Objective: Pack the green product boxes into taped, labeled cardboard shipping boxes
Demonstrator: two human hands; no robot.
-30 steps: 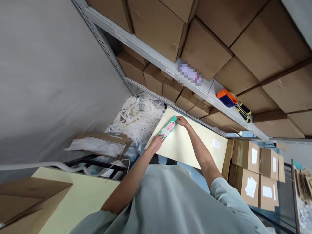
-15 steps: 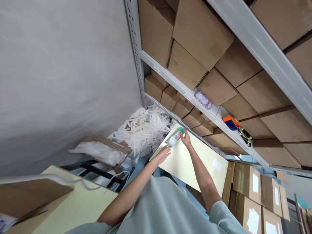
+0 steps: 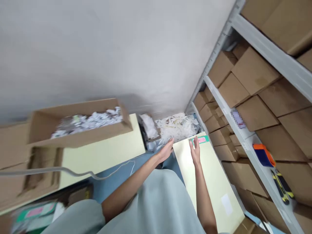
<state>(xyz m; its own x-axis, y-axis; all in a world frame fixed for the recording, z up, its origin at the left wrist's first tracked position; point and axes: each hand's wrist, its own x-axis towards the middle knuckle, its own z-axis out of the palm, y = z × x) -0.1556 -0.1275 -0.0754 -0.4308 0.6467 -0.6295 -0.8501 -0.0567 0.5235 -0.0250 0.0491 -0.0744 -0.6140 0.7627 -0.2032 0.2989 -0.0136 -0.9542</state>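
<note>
The green and pink packet [image 3: 201, 139] lies flat at the far end of the pale yellow table [image 3: 212, 175]. My right hand [image 3: 195, 151] is raised over that table just in front of the packet, fingers apart and holding nothing. To its left, my left hand [image 3: 166, 151] hovers by the table's corner, its fingers extended and nothing in them. Part of the packet is hidden behind my right fingers.
An open carton [image 3: 80, 122] of white paper pieces stands on a second yellow table [image 3: 104, 156] at left, with a cable [image 3: 73, 173] across it. Shredded paper [image 3: 177, 128] is heaped beyond. Shelves of cardboard boxes [image 3: 258, 113] line the right.
Both hands have come away from the packet, which now lies on the table. The view has swung left, bringing the open carton into sight.
</note>
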